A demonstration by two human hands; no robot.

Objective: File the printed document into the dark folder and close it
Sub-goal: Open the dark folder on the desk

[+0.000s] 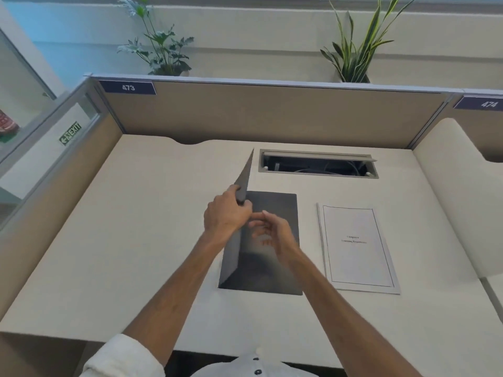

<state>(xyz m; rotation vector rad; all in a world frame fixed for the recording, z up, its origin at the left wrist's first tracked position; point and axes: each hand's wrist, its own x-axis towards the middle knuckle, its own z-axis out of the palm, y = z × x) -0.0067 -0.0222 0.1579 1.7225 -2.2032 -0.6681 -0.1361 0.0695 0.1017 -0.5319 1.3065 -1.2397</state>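
Cream desk (136, 240) fills most of the view, walled in by tan cubicle partitions (272, 115). Number tags on the partition tops: 473 at left, 474 at right. A green exit sign (70, 133) sits on the glass panel to the left. Two potted plants rise behind the back partition, a leafy one (158, 47) left of centre and a spiky, striped one (356, 50) to the right.

Cable tray (318, 164) set into the desk near the back, lid up, dark wires visible inside.

Dark folder (272, 210) lies at desk centre, open: back leaf flat on the surface, front cover raised nearly upright along the left edge, its top corner pointing toward the back partition.

Printed document (356, 246) lies flat on the desk just right of the folder, apart from it, not touching. White page with a thin border and a short, blurred title in the middle.

Left hand (227, 213) grips the raised cover at its edge, fingers wrapped over it. Right hand (275, 232) hovers above the folder's flat leaf, fingers loosely curled and spread, holding nothing; it is motion-blurred. White rolled sleeve (122, 360) at lower left.
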